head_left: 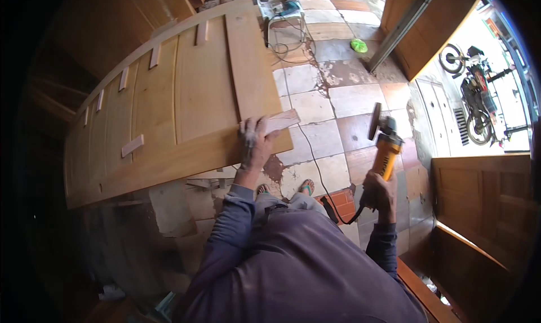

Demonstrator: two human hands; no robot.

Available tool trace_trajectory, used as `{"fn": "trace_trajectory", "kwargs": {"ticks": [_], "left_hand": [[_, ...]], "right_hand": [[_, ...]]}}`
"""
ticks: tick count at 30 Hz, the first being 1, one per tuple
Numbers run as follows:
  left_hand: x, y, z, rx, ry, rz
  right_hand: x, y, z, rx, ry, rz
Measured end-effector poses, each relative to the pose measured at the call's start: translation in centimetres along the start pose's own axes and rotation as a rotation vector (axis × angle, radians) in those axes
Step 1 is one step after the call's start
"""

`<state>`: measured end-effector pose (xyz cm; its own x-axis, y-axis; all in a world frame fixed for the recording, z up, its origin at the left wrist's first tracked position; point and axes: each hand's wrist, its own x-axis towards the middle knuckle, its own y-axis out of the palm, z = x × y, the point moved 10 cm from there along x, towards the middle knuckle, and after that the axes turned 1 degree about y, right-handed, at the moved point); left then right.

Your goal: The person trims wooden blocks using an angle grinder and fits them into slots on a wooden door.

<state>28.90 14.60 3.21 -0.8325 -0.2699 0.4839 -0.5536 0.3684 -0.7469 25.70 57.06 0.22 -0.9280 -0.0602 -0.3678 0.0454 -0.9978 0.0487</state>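
My left hand (pixel 257 144) grips a short pale wood strip (pixel 283 121) at the near right corner of a wooden door panel (pixel 155 106). The strip's end juts past the panel's edge, and dust whitens my fingers. Out to the right, my right hand (pixel 381 192) is wrapped round the body of a yellow and black angle grinder (pixel 386 155). Its disc (pixel 375 122) points up and away, apart from the panel. A black cord (pixel 354 217) hangs from the tool's lower end. Several more short wood strips, such as one near the front edge (pixel 133 146), lie on the panel.
A small stand (pixel 286 24) with a tool and cables stands beyond the panel. A cord (pixel 307 140) crosses the tiled floor near my feet. Wooden panels (pixel 487 202) lean at the right, below a doorway with a motorcycle (pixel 476 95) outside. A green object (pixel 358 45) lies on the tiles.
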Motion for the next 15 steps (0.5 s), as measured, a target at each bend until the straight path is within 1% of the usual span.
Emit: {"fn": "trace_trajectory", "kwargs": {"ticks": [3,5,6,8,9,15], "left_hand": [[-0.1,-0.1,-0.3,-0.005,0.022,0.023],[-0.2,-0.3,-0.2,-0.01,0.006,0.062],[-0.3,-0.5,-0.4,-0.05,0.036,0.058],[-1.0,-0.4,0.2,-0.073,0.04,0.08],[-1.0,-0.5,0.0,-0.069,0.055,0.074],[-0.8,-0.6,0.2,-0.147,0.05,0.06]], "right_hand": [[1.5,1.2,-1.1,-0.118,0.069,0.087],[1.2,3.4,-0.3,-0.176,0.109,0.159],[1.2,4.4,-0.4,-0.224,0.141,0.191],[1.4,6.5,-0.2,-0.309,0.105,0.269],[1.4,7.5,-0.2,-0.405,0.099,0.276],[1.4,12.5,1.9,-0.86,-0.098,0.346]]}}
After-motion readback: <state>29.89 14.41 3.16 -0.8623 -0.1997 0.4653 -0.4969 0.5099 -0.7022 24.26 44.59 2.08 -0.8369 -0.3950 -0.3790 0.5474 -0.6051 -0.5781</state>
